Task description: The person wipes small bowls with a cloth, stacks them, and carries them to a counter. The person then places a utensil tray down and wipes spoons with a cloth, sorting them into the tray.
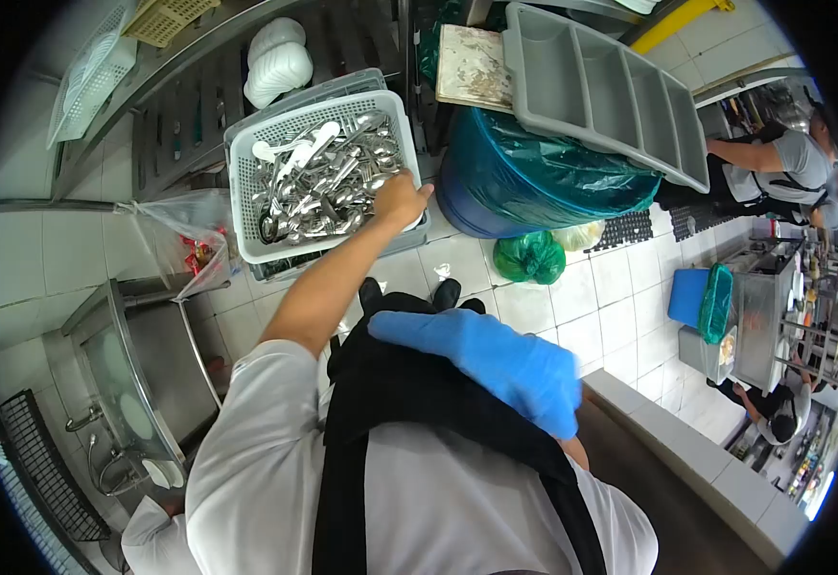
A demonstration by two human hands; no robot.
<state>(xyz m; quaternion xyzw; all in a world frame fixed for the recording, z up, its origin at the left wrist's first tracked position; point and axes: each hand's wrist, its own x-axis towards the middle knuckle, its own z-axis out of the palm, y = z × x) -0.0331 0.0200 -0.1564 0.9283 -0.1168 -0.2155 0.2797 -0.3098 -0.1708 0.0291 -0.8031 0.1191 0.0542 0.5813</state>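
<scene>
A white perforated basket [239,206] full of metal cutlery [328,187] is at the upper middle, with a few white spoons on top. My bare left hand [400,199] is at its right side, fingers curled down at the cutlery beside a spoon bowl. What the fingertips grip is hidden. My right hand [486,359] is in front of my dark apron, covered by loose blue material, either a glove or a cloth. Its fingers cannot be made out.
Right of the basket stands a blue bin [477,182] with a green liner, a grey compartment tray [620,91] resting over it. A green bag [529,257] lies on the floor. A metal sink [165,355] is at left. Other people [783,158] are at far right.
</scene>
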